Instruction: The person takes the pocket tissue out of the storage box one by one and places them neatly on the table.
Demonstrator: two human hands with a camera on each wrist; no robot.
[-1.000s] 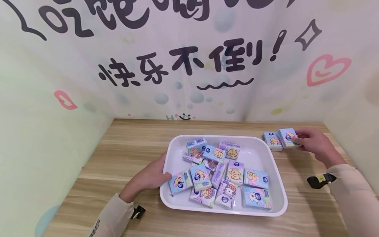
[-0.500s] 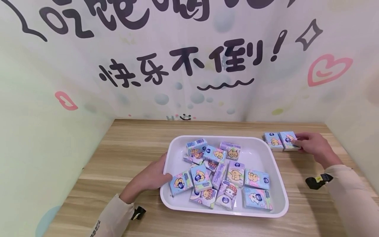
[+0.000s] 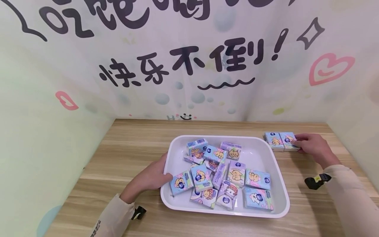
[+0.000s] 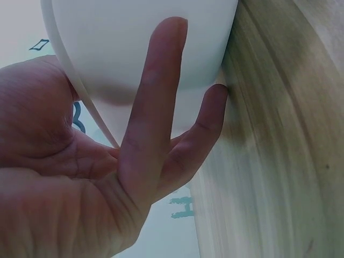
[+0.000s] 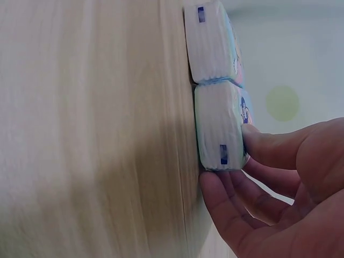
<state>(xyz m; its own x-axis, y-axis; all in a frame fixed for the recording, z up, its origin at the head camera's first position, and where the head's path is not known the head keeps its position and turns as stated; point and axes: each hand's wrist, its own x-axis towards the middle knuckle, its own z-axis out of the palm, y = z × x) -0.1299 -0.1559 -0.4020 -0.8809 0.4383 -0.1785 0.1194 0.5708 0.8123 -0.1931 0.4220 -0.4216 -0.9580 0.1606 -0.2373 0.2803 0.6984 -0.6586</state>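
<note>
My left hand [image 3: 152, 176] grips the left wall of a white plastic tray [image 3: 225, 213], thumb over the rim. In the left wrist view its fingers [image 4: 156, 102] lie along the tray's outer wall. At the back right, my right hand [image 3: 314, 148] holds a blue tissue pack [image 3: 286, 140] with a cartoon print, thumb on top and fingers at its right end. That pack lies flat on the table, against a second blue tissue pack [image 3: 273, 143] on its left. The right wrist view shows the ends of both packs [image 5: 217, 126] touching.
Several blue and purple tissue packs [image 3: 236, 174] lie jumbled in the tray, some overlapping. The wood-grain table [image 3: 124, 138] meets a printed wall cloth [image 3: 142, 102] at the back and pale walls at both sides.
The tissue pack in my right hand has come down from a tilted position to lie flat and has closed up against the other pack. My left hand has stayed on the tray.
</note>
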